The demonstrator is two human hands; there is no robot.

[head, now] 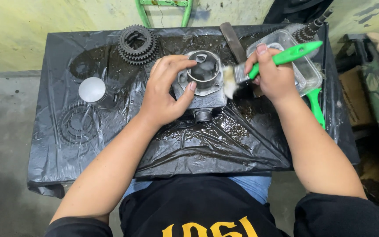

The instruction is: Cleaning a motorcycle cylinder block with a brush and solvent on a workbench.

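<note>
The left hand [165,90] clasps a grey metal engine cylinder [203,83] at the middle of the desk [110,145], which is covered in wet black plastic sheeting, fingers curled over its rim and thumb pressed against its near side. The right hand [273,77] is closed around the green handle of a paintbrush [266,66], whose pale bristles touch the cylinder's right side. A clear plastic tub [305,72] sits just behind that hand, a stack of dark gears [137,44] lies at the back left, and a shiny piston [94,91] stands further left.
</note>
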